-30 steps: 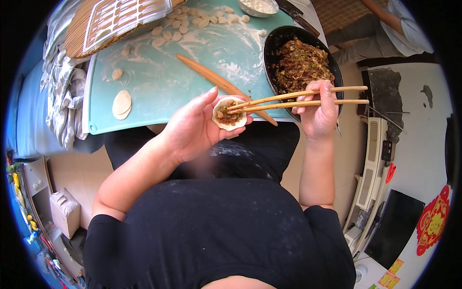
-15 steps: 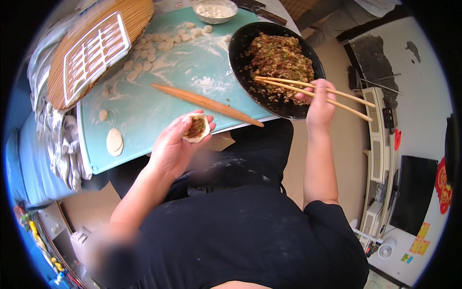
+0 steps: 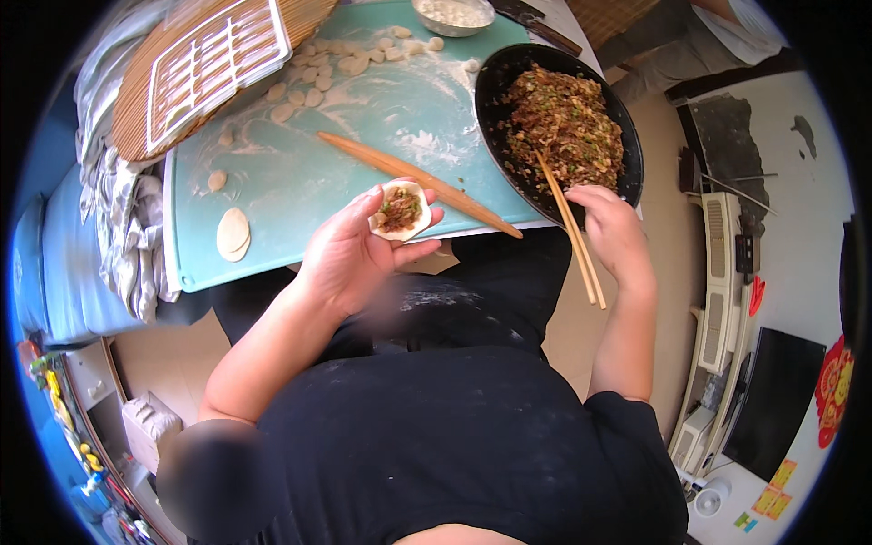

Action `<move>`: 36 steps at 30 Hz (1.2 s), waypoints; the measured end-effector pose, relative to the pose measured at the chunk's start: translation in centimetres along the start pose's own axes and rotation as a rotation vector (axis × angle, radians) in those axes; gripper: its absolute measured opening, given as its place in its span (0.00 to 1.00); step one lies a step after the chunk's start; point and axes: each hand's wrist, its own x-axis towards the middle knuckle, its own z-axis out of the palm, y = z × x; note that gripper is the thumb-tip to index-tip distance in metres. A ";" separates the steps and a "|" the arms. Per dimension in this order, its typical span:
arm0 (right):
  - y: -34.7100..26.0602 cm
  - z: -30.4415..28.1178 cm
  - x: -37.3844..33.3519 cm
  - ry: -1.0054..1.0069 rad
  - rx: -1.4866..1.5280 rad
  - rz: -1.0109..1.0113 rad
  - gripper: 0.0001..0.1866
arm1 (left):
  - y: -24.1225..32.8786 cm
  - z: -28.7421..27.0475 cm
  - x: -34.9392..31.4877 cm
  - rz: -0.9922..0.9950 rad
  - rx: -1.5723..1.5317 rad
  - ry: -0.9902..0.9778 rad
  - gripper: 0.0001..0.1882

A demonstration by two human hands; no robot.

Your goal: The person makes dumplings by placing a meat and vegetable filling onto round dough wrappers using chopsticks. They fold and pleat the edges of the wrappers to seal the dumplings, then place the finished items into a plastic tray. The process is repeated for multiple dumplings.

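My left hand [image 3: 350, 245] is palm up, its fingers curved around a round dough wrapper [image 3: 422, 221] topped with minced filling [image 3: 398, 211]. A pair of wooden chopsticks [image 3: 574, 241] leans across the near rim of the dark pan [image 3: 509, 186], tips in the brown and green filling mix [image 3: 568, 118]. Just right of the chopsticks is my right hand [image 3: 613, 227], fingers loosely bent. It seems to hold nothing, though its thumb is mostly hidden. A tapered wooden rolling pin [image 3: 463, 207] lies beyond my left hand on the teal mat [image 3: 282, 195].
Two overlapping wrappers [image 3: 233, 234] lie at the mat's near left. Small dough pieces [image 3: 313, 77] are scattered toward the back. A round woven tray [image 3: 136, 118] with a white rack overhangs the left side. A bowl of flour [image 3: 454, 14] and a knife [image 3: 549, 34] are at the back.
My right hand has swung the chopsticks from sideways to pointing toward me and appears to have let go of them. The wrapper in my left hand faces up more openly.
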 end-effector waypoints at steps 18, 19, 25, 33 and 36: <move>-14.0 4.8 2.9 0.283 0.161 -0.703 0.09 | 0.1 0.7 -2.5 -0.009 0.048 -0.068 0.18; -14.0 5.0 3.0 0.298 0.147 -0.721 0.09 | 0.2 0.6 -2.5 0.004 0.058 -0.060 0.17; -14.5 5.3 3.2 0.339 0.177 -0.748 0.10 | -0.2 0.6 -2.6 0.069 0.246 0.006 0.14; -14.6 5.5 3.1 0.399 0.290 -0.616 0.12 | 0.1 1.0 -3.2 0.114 0.326 -0.068 0.23; -14.7 4.8 3.0 0.341 0.349 -0.564 0.11 | 0.1 0.9 -3.5 0.327 0.728 -0.189 0.29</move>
